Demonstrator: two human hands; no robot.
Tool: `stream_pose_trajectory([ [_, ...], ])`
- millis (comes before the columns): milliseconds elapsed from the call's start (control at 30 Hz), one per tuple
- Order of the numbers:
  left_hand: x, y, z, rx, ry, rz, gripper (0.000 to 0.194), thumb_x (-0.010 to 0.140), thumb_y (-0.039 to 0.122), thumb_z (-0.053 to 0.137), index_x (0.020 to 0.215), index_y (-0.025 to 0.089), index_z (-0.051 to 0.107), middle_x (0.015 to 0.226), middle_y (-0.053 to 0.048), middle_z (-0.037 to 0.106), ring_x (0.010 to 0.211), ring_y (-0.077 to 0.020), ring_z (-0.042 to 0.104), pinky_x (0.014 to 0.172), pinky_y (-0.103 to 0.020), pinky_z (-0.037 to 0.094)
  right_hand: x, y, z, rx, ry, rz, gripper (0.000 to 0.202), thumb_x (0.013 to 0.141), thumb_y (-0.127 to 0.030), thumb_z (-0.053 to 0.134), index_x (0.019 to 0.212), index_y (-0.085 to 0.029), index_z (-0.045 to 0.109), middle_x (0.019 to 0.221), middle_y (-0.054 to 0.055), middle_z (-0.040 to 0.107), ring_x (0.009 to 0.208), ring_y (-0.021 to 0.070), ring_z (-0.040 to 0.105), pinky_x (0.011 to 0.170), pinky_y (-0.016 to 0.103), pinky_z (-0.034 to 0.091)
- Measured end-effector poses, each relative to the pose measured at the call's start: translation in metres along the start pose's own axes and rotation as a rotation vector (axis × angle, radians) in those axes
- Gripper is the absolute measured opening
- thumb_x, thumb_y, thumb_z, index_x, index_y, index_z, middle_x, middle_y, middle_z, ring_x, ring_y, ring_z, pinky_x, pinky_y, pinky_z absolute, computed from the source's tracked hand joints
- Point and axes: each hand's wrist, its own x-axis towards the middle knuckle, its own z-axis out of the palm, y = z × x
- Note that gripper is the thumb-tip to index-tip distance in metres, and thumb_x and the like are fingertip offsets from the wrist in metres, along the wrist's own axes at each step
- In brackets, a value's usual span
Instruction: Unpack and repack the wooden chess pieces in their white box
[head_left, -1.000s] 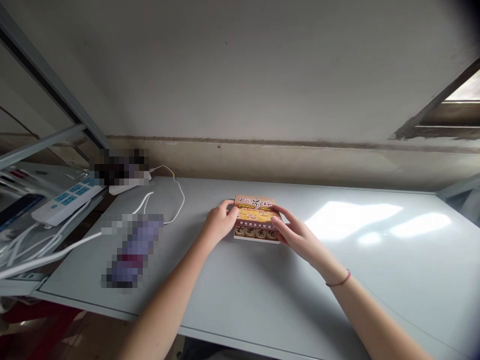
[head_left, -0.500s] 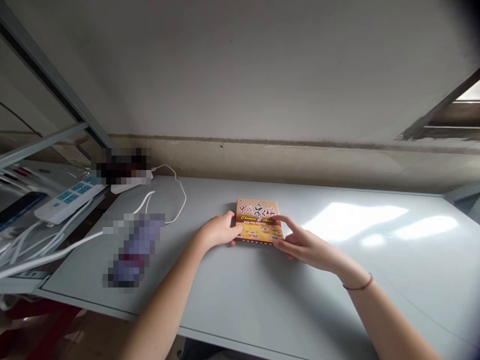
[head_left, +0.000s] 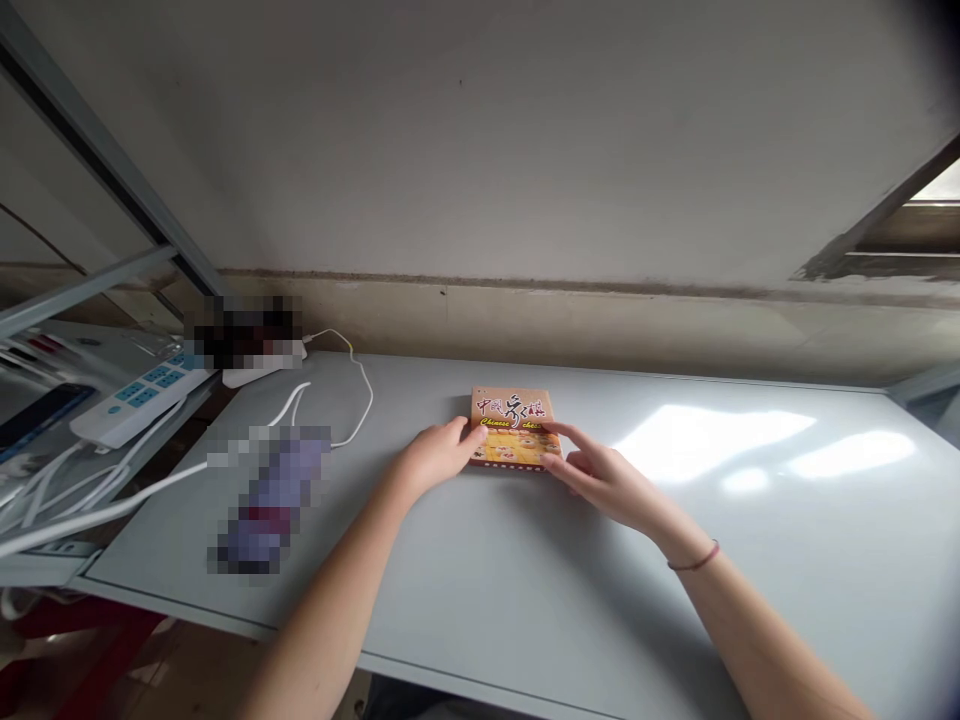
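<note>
A Chinese chess box (head_left: 514,425), orange-brown with printed chess pieces and lettering on its lid, is at the middle of the grey table. My left hand (head_left: 441,450) grips its left side, thumb over the lid's edge and the other fingers partly hidden along the side. On the opposite side, my right hand (head_left: 600,475) holds the right edge, index finger at the lid and thumb at the near right corner. Whether the box touches the tabletop or is slightly raised, I cannot tell.
The grey table (head_left: 465,590) runs along a wall. To the left are a pixelated purple item (head_left: 277,500), a white cable (head_left: 367,385), a power strip (head_left: 142,395) and a dark phone (head_left: 41,420). A metal frame post (head_left: 97,150) rises at the far left.
The Chinese chess box has shifted slightly away from me and a little left, with both hands still on it. My right hand and wrist have moved left.
</note>
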Motion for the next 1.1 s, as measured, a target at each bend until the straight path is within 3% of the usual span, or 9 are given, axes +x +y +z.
stream_pose_trajectory([
  [133, 0.025, -0.009, -0.001, 0.186, 0.356, -0.025, 0.044, 0.096, 0.043, 0.023, 0.097, 0.022, 0.061, 0.090, -0.008, 0.072, 0.082, -0.0244, 0.066, 0.068, -0.029, 0.042, 0.015, 0.013, -0.005, -0.074, 0.295, 0.125, 0.045, 0.087, -0.059, 0.038, 0.096, -0.021, 0.061, 0.056, -0.001, 0.053, 0.051, 0.0141, 0.046, 0.049, 0.025, 0.032],
  [233, 0.051, -0.015, -0.001, 0.240, 0.436, -0.013, 0.040, 0.095, 0.034, 0.027, 0.090, 0.018, 0.063, 0.090, -0.011, 0.071, 0.084, -0.0252, 0.065, 0.071, -0.031, 0.041, 0.034, 0.023, -0.004, -0.288, 0.414, 0.164, 0.037, 0.088, -0.048, 0.038, 0.076, -0.021, 0.060, 0.060, 0.003, 0.058, 0.053, 0.0145, 0.048, 0.051, 0.026, 0.030],
  [367, 0.076, -0.020, -0.001, 0.288, 0.492, 0.034, 0.035, 0.091, 0.025, 0.034, 0.079, 0.018, 0.066, 0.089, -0.011, 0.071, 0.088, -0.0245, 0.062, 0.076, -0.032, 0.039, 0.060, 0.026, -0.004, -0.625, 0.375, 0.211, 0.034, 0.091, -0.039, 0.034, 0.080, -0.020, 0.060, 0.073, 0.008, 0.065, 0.058, 0.0164, 0.053, 0.051, 0.026, 0.024],
  [500, 0.087, -0.025, 0.000, 0.320, 0.530, 0.066, 0.031, 0.086, 0.021, 0.039, 0.073, 0.017, 0.066, 0.086, -0.011, 0.071, 0.086, -0.0245, 0.060, 0.076, -0.032, 0.038, 0.081, 0.026, -0.006, -0.757, 0.393, 0.287, 0.036, 0.093, -0.036, 0.031, 0.089, -0.018, 0.062, 0.079, 0.011, 0.067, 0.065, 0.0187, 0.058, 0.053, 0.026, 0.025],
  [1100, 0.081, -0.039, 0.008, 0.267, 0.575, 0.111, 0.032, 0.090, 0.031, 0.041, 0.070, 0.019, 0.064, 0.081, -0.006, 0.067, 0.081, -0.0201, 0.055, 0.074, -0.029, 0.035, 0.072, 0.035, -0.009, -0.591, 0.401, 0.233, 0.028, 0.086, -0.035, 0.039, 0.070, -0.021, 0.057, 0.074, 0.006, 0.064, 0.062, 0.0154, 0.049, 0.051, 0.026, 0.021],
])
